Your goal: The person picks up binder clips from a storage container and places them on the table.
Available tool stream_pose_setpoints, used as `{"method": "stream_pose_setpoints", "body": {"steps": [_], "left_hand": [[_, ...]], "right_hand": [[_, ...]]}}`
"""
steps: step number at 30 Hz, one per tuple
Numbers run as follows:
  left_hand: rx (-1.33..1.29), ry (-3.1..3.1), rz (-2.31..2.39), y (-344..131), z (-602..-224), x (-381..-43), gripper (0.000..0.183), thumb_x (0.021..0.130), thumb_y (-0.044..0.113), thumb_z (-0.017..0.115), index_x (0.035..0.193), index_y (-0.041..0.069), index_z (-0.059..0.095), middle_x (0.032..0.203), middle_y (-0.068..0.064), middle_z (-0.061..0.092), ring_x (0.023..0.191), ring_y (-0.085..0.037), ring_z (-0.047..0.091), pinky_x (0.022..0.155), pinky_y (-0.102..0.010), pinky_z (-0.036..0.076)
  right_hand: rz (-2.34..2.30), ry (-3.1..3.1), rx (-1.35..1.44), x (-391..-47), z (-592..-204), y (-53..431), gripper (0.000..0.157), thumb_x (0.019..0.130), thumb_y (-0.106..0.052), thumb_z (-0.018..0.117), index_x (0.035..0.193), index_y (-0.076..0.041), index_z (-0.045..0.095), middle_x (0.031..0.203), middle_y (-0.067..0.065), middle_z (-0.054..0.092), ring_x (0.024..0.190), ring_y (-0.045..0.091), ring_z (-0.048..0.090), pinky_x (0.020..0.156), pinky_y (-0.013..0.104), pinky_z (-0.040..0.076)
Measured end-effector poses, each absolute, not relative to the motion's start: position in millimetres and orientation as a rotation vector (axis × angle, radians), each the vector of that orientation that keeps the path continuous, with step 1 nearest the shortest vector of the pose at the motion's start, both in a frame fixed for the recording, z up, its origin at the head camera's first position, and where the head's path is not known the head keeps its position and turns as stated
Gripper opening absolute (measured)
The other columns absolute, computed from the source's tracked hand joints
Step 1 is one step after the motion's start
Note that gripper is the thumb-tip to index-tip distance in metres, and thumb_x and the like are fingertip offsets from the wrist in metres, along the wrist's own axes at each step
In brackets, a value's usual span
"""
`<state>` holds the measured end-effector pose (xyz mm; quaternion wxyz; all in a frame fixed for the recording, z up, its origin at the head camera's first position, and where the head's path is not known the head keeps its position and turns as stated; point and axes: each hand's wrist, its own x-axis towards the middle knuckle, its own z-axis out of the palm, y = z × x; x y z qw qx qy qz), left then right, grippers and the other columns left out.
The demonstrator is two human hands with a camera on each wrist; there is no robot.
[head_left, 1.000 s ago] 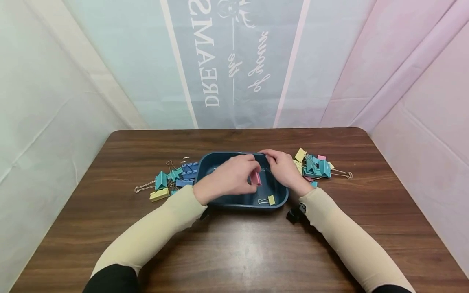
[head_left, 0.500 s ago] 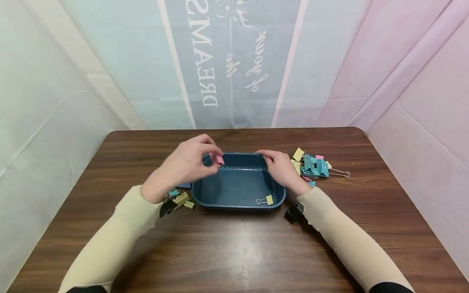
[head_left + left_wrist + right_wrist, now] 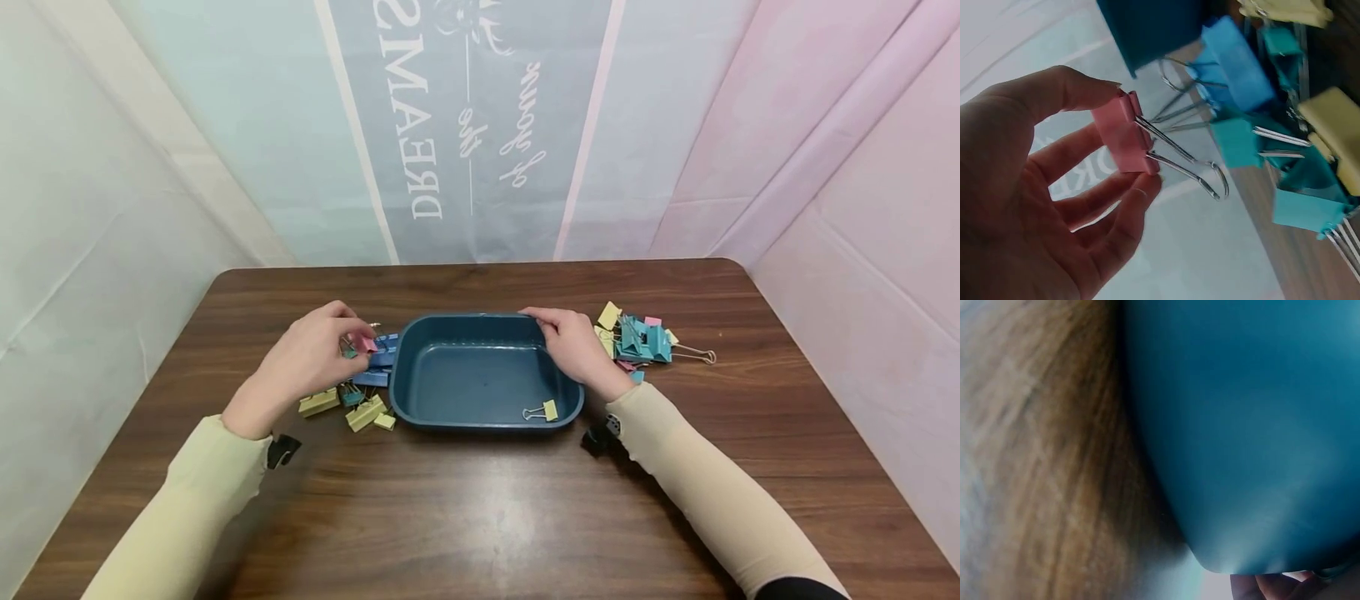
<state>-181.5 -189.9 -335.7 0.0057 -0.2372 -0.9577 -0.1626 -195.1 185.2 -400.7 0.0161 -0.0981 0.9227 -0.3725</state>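
Pinched between the thumb and fingers of my left hand (image 3: 311,354) is a pink binder clip (image 3: 1124,132), its wire handles pointing away from the palm. That hand hovers over the left pile, where blue binder clips (image 3: 384,350), teal binder clips (image 3: 1310,197) and yellow binder clips (image 3: 366,412) lie jumbled. My right hand (image 3: 573,342) grips the far right corner of a dark blue plastic tray (image 3: 487,320). Inside the tray, near its front right corner, rests one small yellow binder clip (image 3: 550,410). The right wrist view is mostly filled by the tray's outer wall (image 3: 1241,437).
To the right of the tray lies a second pile with teal binder clips (image 3: 645,342), yellow ones and a little pink. The brown wooden table (image 3: 480,517) ends at a hanging printed cloth (image 3: 480,167) behind. Black wrist mounts (image 3: 283,451) sit below both wrists.
My left hand has moved from over the tray leftward to the left pile, still holding the pink binder clip. The right hand has kept its grip on the tray.
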Motion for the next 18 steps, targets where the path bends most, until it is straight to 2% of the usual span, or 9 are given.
{"method": "stream_pose_setpoints", "body": {"steps": [6, 18], "left_hand": [[-0.744, -3.038, -0.470, -198, -345, -185, 0.020, 0.083, 0.014, 0.070, 0.102, 0.009, 0.076, 0.102, -0.008, 0.060, 0.084, -0.021, 0.058, 0.072, -0.042, 0.049], [-0.735, -3.074, -0.463, -207, -357, -187, 0.025, 0.083, 0.016, 0.065, 0.107, 0.012, 0.071, 0.102, -0.003, 0.062, 0.086, -0.020, 0.057, 0.070, -0.040, 0.046]], "right_hand": [[-1.169, 2.870, -0.292, -195, -399, 184, 0.036, 0.106, -0.013, 0.045, 0.137, -0.020, 0.062, 0.128, 0.010, 0.062, 0.044, 0.023, 0.043, 0.047, 0.035, 0.040], [-1.164, 2.869, -0.288, -194, -400, 185, 0.036, 0.106, -0.014, 0.045, 0.137, -0.022, 0.062, 0.129, 0.009, 0.063, 0.045, 0.023, 0.042, 0.048, 0.035, 0.040]]}}
